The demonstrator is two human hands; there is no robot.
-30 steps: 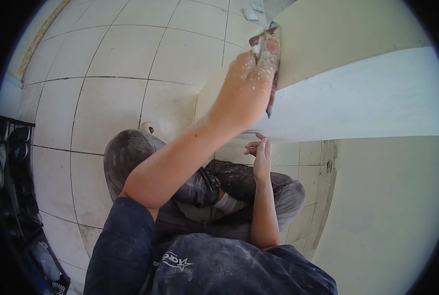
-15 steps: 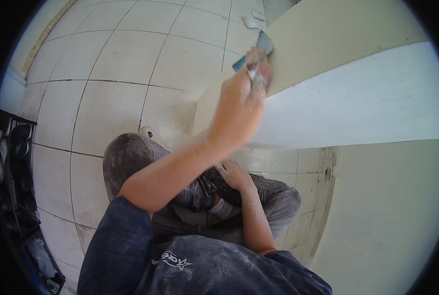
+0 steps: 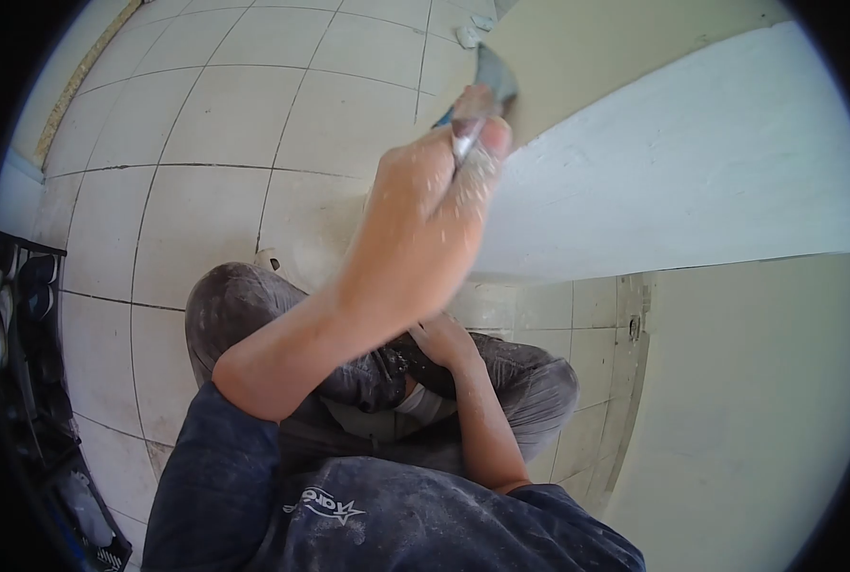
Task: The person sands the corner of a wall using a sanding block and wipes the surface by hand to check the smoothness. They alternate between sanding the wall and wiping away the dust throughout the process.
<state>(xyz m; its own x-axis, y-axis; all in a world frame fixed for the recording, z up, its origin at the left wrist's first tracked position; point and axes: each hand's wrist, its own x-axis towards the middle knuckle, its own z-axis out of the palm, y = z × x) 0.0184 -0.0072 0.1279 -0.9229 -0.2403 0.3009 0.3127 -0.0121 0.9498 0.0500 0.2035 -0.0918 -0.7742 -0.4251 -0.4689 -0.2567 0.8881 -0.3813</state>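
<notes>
My left hand (image 3: pixel 425 200), dusted with white powder, is closed around a putty knife whose grey blade (image 3: pixel 495 81) points away from me. The blade lies against the beige wall face (image 3: pixel 577 71), near its far edge. Most of the handle is hidden inside my fingers, and a bit of blue (image 3: pixel 442 119) shows beside them. Lower down, my right hand (image 3: pixel 447 343) rests on my dark, dusty trouser leg (image 3: pixel 530 372) with its fingers stretched out. My left forearm covers part of those fingers.
Beside the beige face runs a smooth white wall strip (image 3: pixel 673 162). Pale floor tiles (image 3: pixel 215 114) spread out at the left. A black rack (image 3: pixel 30 353) with shoes stands at the left edge. Small whitish scraps (image 3: pixel 469 36) lie on the floor beyond the blade.
My left hand has moved left and slightly up in view with the putty knife. The wall edge also sits higher as the view shifts. My right hand stays on my leg.
</notes>
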